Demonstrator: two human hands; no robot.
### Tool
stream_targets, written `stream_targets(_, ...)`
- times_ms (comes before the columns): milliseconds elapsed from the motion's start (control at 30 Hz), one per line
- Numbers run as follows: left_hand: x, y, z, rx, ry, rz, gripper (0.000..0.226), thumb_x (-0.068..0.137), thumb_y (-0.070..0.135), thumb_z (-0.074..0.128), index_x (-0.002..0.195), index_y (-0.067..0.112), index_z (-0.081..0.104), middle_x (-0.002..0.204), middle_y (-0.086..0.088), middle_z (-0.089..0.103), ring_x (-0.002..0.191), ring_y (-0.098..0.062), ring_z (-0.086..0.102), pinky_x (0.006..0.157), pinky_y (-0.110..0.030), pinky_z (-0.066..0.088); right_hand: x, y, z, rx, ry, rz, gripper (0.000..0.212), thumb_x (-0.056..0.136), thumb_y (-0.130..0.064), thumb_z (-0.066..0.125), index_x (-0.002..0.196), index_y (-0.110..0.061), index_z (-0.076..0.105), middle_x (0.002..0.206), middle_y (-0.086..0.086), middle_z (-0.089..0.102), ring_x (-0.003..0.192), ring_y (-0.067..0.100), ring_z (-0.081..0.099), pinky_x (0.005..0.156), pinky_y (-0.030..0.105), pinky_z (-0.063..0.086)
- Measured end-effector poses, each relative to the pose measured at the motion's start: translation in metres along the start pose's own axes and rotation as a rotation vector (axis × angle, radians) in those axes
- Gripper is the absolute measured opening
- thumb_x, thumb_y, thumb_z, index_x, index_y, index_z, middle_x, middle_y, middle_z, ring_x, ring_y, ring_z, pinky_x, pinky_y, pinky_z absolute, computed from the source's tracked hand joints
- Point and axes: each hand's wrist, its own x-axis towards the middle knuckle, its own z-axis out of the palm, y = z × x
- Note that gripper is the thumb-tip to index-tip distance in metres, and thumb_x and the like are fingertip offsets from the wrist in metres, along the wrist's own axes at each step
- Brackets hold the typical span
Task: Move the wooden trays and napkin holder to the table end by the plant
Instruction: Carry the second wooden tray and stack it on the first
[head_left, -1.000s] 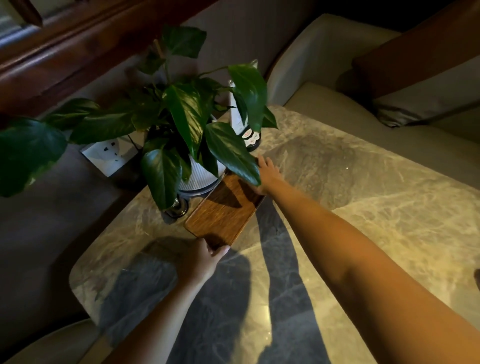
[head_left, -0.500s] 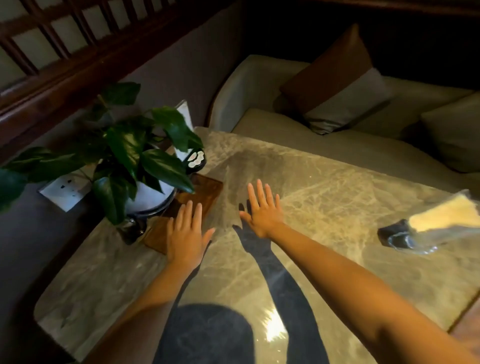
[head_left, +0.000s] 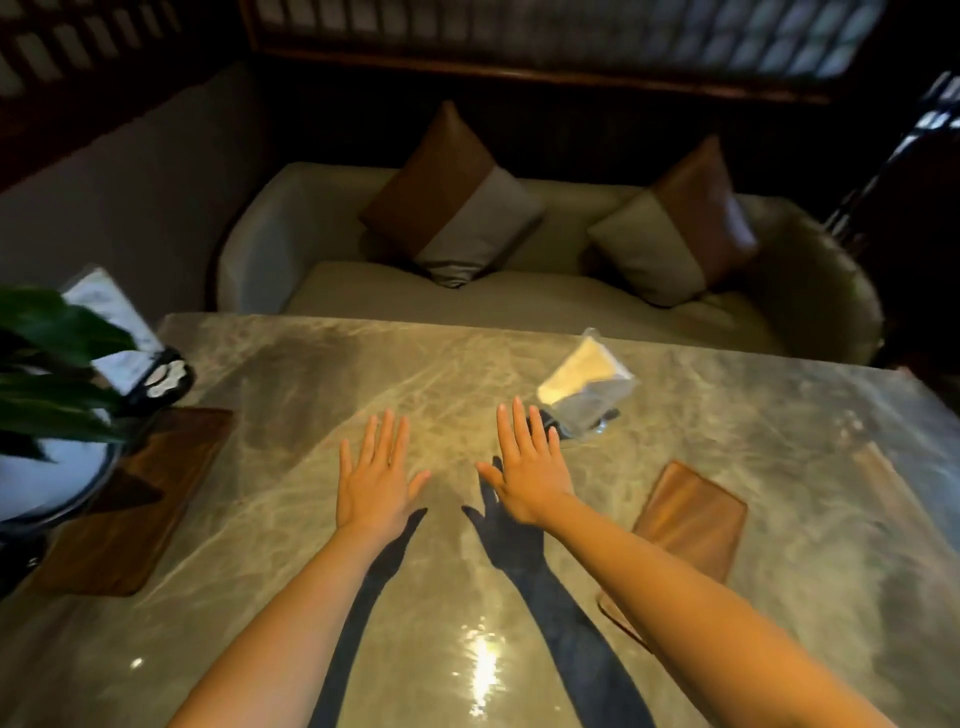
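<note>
Two bare hands, left hand (head_left: 375, 480) and right hand (head_left: 525, 470), hovered grips apart, holding nothing; the clear acrylic napkin holder (head_left: 584, 395) near the counter's (head_left: 519, 649) far edge risked toppling if snatched.

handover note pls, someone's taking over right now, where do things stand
Left hand and right hand: both open, empty, above mid-table.
Done: one wooden tray lies at the plant end, beside the pot.
Left: second wooden tray on the right, partly under the right forearm; clear napkin holder just beyond the right hand. Both still need moving.
</note>
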Motion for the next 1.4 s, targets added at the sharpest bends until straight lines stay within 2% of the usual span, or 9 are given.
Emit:
stream_targets(333,-0.004,0.149,0.020,-0.028,-0.032,0.134,0.072,0.092,0.054,0.024,0.145,0.019,-0.008,0.158,-0.004,-0.006,0.145,-0.021,-0.009,0.117,-0.047,0.001,-0.062,0.148,-0.020,0.078,0.060,0.170,0.072,0.096,-0.052,0.019,0.145,-0.016,-0.020,0.156,0.010,-0.023,0.144,0.030,-0.019,0.119,0.046,-0.003)
stream_targets(533,-0.015,0.210,0.037,-0.046,-0.094,0.145,0.071,0.093,0.053,0.023,0.145,0.018,-0.010,0.158,-0.005,-0.008,0.145,-0.022,-0.008,0.117,-0.048,0.003,-0.087,0.224,-0.010,0.120,0.074,0.285,0.075,0.095,-0.052,0.024,0.146,-0.015,-0.016,0.158,0.011,-0.017,0.146,0.032,-0.012,0.119,0.048,0.002)
stream_targets(600,-0.025,0.224,0.044,-0.114,-0.147,0.099,0.072,0.093,0.053,0.025,0.146,0.018,-0.009,0.158,-0.006,-0.008,0.146,-0.023,-0.003,0.117,-0.048,0.008,-0.094,0.244,-0.003,0.147,0.038,0.336,0.075,0.095,-0.052,0.026,0.147,-0.016,-0.015,0.158,0.012,-0.015,0.146,0.032,-0.009,0.119,0.048,0.004)
stream_targets(700,-0.048,0.238,0.055,-0.221,-0.186,-0.027,0.073,0.092,0.052,0.031,0.146,0.018,-0.004,0.158,-0.012,-0.001,0.143,-0.028,0.016,0.111,-0.045,0.030,-0.099,0.267,0.006,0.203,-0.035,0.404,0.077,0.093,-0.054,0.030,0.147,-0.019,-0.013,0.159,0.014,-0.008,0.146,0.034,-0.001,0.118,0.049,0.010)
stream_targets(767,-0.067,0.242,0.063,-0.262,-0.204,-0.140,0.074,0.091,0.053,0.033,0.146,0.018,-0.002,0.156,-0.015,0.011,0.137,-0.031,0.030,0.102,-0.043,0.040,-0.099,0.277,0.011,0.254,-0.088,0.436,0.079,0.093,-0.052,0.036,0.148,-0.020,-0.011,0.159,0.015,-0.003,0.146,0.035,0.004,0.117,0.049,0.015)
stream_targets(867,-0.089,0.243,0.074,-0.275,-0.267,-0.255,0.076,0.089,0.056,0.035,0.146,0.020,0.001,0.140,-0.015,0.035,0.118,-0.030,0.047,0.087,-0.039,0.050,-0.096,0.289,0.015,0.327,-0.163,0.479,0.085,0.090,-0.051,0.046,0.148,-0.022,-0.008,0.159,0.015,0.002,0.144,0.037,0.008,0.115,0.050,0.020)
stream_targets(1000,-0.101,0.248,0.086,-0.402,-0.407,-0.396,0.077,0.087,0.057,0.041,0.146,0.020,0.006,0.145,-0.017,0.037,0.125,-0.034,0.045,0.099,-0.045,0.044,-0.089,0.302,0.018,0.362,-0.228,0.500,0.087,0.087,-0.051,0.052,0.149,-0.021,-0.003,0.156,0.019,0.013,0.142,0.040,0.012,0.114,0.050,0.023)
stream_targets(1167,-0.102,0.257,0.090,-0.440,-0.464,-0.449,0.077,0.085,0.054,0.050,0.141,0.010,0.021,0.133,-0.016,0.051,0.117,-0.033,0.053,0.095,-0.043,0.048,-0.080,0.306,0.021,0.369,-0.243,0.507,0.073,0.085,-0.049,0.055,0.141,-0.015,0.025,0.147,0.020,0.029,0.136,0.039,0.024,0.109,0.047,0.031)
stream_targets(1400,-0.098,0.266,0.093,-0.510,-0.453,-0.464,0.079,0.082,0.048,0.060,0.139,0.009,0.023,0.137,-0.016,0.046,0.121,-0.032,0.049,0.094,-0.040,0.045,-0.072,0.305,0.028,0.402,-0.219,0.528,0.077,0.080,-0.050,0.062,0.138,-0.010,0.030,0.148,0.018,0.028,0.139,0.035,0.022,0.113,0.047,0.030)
